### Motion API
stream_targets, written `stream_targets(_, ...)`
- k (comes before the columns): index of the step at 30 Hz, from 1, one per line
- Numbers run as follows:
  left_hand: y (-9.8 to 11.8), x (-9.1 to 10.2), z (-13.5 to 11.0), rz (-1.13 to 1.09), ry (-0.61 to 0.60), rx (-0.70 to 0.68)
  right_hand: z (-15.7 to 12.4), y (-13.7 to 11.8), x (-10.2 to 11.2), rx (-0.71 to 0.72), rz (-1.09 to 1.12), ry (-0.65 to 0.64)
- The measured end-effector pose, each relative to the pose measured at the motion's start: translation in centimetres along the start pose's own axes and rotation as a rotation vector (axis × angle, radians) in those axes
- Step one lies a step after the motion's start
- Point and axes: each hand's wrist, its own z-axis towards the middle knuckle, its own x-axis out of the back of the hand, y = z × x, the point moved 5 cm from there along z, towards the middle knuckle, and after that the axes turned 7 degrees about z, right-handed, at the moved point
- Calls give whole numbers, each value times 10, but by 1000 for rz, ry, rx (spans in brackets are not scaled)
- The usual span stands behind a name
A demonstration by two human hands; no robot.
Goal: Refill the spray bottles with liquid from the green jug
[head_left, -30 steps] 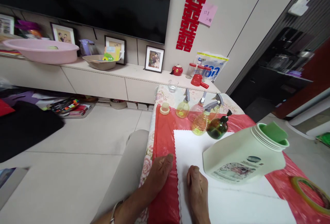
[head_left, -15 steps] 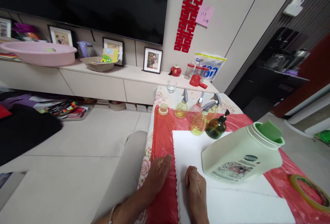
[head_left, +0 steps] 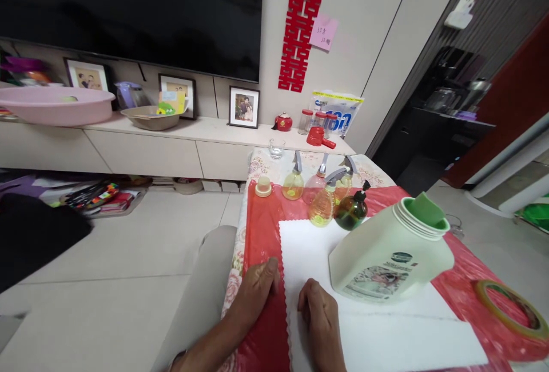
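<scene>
My left hand (head_left: 253, 292) rests on the red plastic sheet (head_left: 261, 235) at the table's near-left edge, fingers curled loosely and holding nothing I can see. My right hand (head_left: 319, 318) lies on the white paper sheet (head_left: 309, 246), fingers bent under, just left of a large pale green jug (head_left: 388, 260) with an open green spout. The jug stands on the white sheet. Neither hand touches the jug.
Several small spray bottles (head_left: 319, 198) and a dark green pump bottle (head_left: 351, 212) stand behind the sheet. A yellow cap (head_left: 263, 187) and a glass (head_left: 277, 148) sit further back. A tape roll (head_left: 510, 309) lies at the right. A cabinet (head_left: 150, 143) holds basins and photo frames.
The view has shifted rightward and slightly down, so everything sits further left in frame. Both hands stay on the table, fingers curled a little more.
</scene>
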Motion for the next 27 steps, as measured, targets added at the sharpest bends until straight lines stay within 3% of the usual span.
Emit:
stream_targets(2, 12, 4, 10, 15, -9, -52, 1, -9, 2, 37, 17, -82)
stream_targets(7, 60, 5, 55, 168, 48, -182, 7, -20, 2, 30, 120, -427)
stream_targets(12, 97, -23, 114, 269, 118, -354, 15, -5, 8, 3, 306, -549)
stream_targets(18, 98, -63, 161, 326, 173, -348, 14, 11, 15, 17, 452, -547)
stream_targets(23, 88, -84, 168, 326, 154, -338, 12, 14, 16, 23, 481, -552)
stream_targets(27, 83, -86, 165, 297, 183, -319, 12, 12, 18, 33, 485, -555)
